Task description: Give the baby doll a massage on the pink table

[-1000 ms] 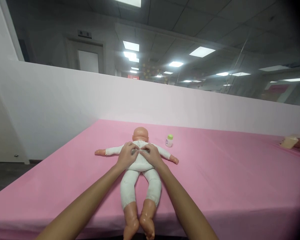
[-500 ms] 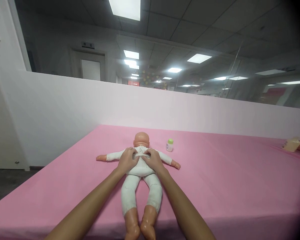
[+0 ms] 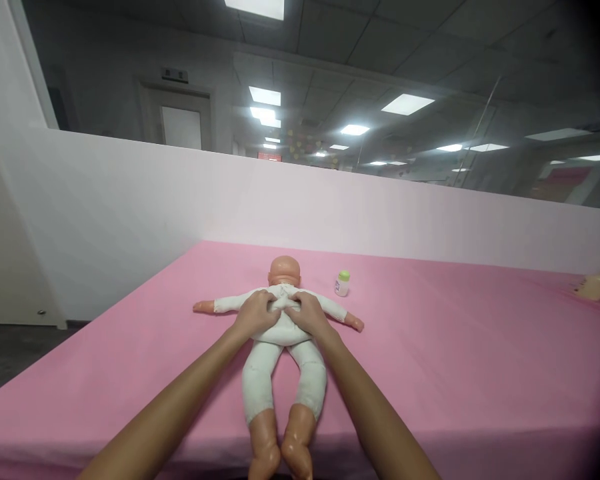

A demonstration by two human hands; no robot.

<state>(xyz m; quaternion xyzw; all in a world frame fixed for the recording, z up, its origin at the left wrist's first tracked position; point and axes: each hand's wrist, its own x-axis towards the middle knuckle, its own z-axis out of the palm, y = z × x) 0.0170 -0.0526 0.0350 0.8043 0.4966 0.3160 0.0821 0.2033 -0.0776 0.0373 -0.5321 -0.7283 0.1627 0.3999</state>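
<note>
A baby doll (image 3: 283,333) with a white cloth body lies face down, its head away from me and its arms spread wide. Its bald head, hands and lower legs are smooth plastic. On the left side of its back, my left hand (image 3: 257,312) pinches the white cloth between thumb and fingers. My right hand (image 3: 307,313) does the same on the right side, thumbs a short gap apart. Between the two hands the cloth is bunched into folds. Beyond the doll's right-hand arm stands a small bottle (image 3: 343,285) with a green cap.
A pink cover (image 3: 430,360) lies over the table. Behind it runs a low white wall (image 3: 330,207) with glass above. At the far right edge is a pale yellowish object (image 3: 595,287), with part of another person's hand beside it. A door (image 3: 10,267) stands at the left.
Both hands stay at the doll's back. The ridge of cloth between them has changed shape, now more crumpled. My view has tilted slightly downward.
</note>
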